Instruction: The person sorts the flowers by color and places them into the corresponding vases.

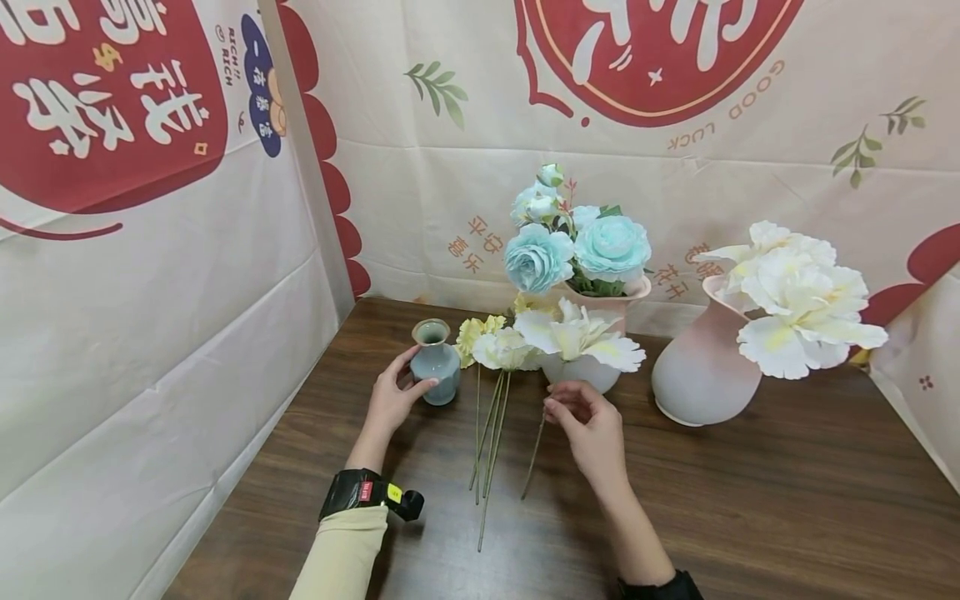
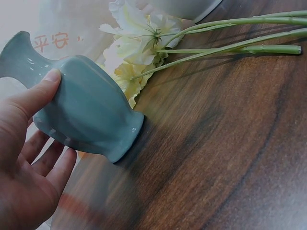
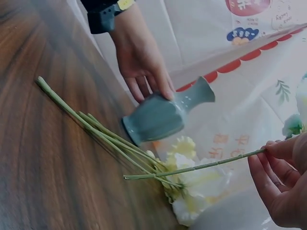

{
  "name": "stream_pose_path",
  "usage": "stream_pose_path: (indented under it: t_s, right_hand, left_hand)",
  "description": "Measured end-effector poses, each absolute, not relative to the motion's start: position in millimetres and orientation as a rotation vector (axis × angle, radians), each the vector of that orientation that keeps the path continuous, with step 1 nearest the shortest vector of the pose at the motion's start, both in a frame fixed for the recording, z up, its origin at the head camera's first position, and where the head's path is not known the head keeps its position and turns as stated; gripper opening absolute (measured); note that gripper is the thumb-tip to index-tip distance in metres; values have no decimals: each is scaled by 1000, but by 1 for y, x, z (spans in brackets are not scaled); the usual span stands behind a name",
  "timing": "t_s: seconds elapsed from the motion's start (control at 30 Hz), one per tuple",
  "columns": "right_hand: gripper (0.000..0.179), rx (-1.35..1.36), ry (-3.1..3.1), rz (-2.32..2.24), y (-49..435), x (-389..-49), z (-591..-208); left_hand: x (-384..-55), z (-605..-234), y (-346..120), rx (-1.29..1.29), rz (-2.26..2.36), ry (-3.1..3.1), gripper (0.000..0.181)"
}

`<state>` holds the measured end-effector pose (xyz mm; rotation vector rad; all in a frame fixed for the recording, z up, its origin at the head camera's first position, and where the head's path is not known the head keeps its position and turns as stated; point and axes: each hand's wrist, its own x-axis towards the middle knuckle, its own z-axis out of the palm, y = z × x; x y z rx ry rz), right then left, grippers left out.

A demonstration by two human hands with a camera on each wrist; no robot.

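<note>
My left hand (image 1: 392, 400) grips a small blue-grey glazed vase (image 1: 437, 377), thumb on its near side and fingers round the back. The vase stands upright, and its mouth faces up. With thumb and fingertips, my right hand (image 1: 596, 437) pinches the green stem (image 3: 206, 165) of an artificial white flower (image 1: 581, 337). The bloom points away from me and the cut stem end slants down toward me. Between the hands, several white and yellow artificial flowers (image 1: 504, 350) lie with their long stems (image 1: 491, 442) toward me.
Behind the held flower stands a pink-and-white vase (image 1: 596, 373) of light blue flowers (image 1: 611, 247). To its right, a larger pink-and-white vase (image 1: 705, 371) holds big white blooms (image 1: 810, 300). Printed cloth (image 1: 465, 192) hangs behind and left of the brown wooden table (image 1: 750, 500).
</note>
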<state>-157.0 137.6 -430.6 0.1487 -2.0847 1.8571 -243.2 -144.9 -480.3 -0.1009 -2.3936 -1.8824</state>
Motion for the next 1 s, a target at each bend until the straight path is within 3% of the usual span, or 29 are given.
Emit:
stream_pose_path:
  t_s: [1.0]
  right_hand:
    - [9, 82, -1921, 1465, 216, -154, -393]
  left_hand:
    - [-243, -479, -144, -91, -1847, -2408, 65]
